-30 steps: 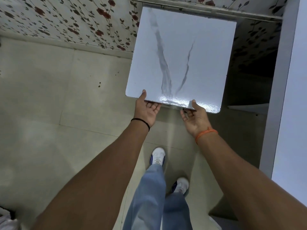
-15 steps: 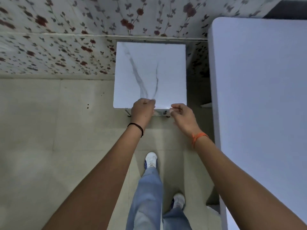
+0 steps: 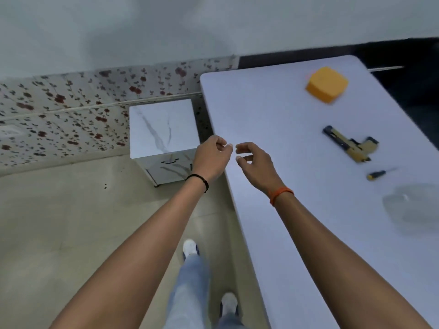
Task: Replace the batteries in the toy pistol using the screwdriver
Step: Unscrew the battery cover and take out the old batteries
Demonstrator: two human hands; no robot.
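Note:
A tan and black toy pistol [image 3: 351, 147] lies on the white table [image 3: 297, 186] at the right. Just below it rests a small screwdriver [image 3: 379, 174] with a black and yellow handle. My left hand [image 3: 212, 157] hovers at the table's left edge, fingers loosely curled and holding nothing. My right hand [image 3: 254, 162] floats over the table's left part, fingers apart and empty. Both hands are well to the left of the pistol and the screwdriver.
An orange box [image 3: 326, 84] sits at the table's far end. A clear plastic item [image 3: 413, 205], blurred, lies near the right edge. A white marble-patterned stool [image 3: 164, 129] stands on the floor left of the table, against the floral wall.
Both hands have let go of the marble stool and lifted toward the table. The view has swung right, bringing the pistol, screwdriver and orange box into sight.

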